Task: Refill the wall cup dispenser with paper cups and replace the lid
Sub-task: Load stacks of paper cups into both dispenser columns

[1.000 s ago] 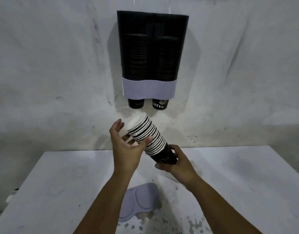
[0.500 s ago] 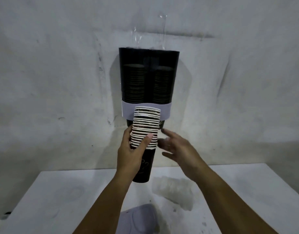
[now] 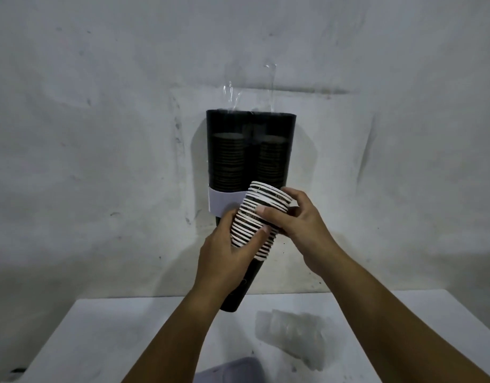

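Note:
A dark two-tube cup dispenser (image 3: 250, 150) hangs on the wall, its top uncovered, with a pale band (image 3: 221, 203) across its lower part and cups stacked partway up both tubes. A nested stack of black paper cups with white rims (image 3: 255, 219) is held upright, slightly tilted, in front of the band. My left hand (image 3: 224, 255) grips the stack's middle. My right hand (image 3: 296, 222) holds the upper cups near the rims. The pale lid (image 3: 232, 370) lies on the table at the bottom edge, partly cut off.
A white table (image 3: 100, 335) stands against the grey wall. A crumpled clear plastic sleeve (image 3: 291, 333) lies on it to the right of my arms. Clear plastic film (image 3: 249, 87) sticks up above the dispenser.
The stack has been tipped upright and raised in front of the dispenser. My right hand let go of the stack's base and now grips its upper cups. The view has tilted upward.

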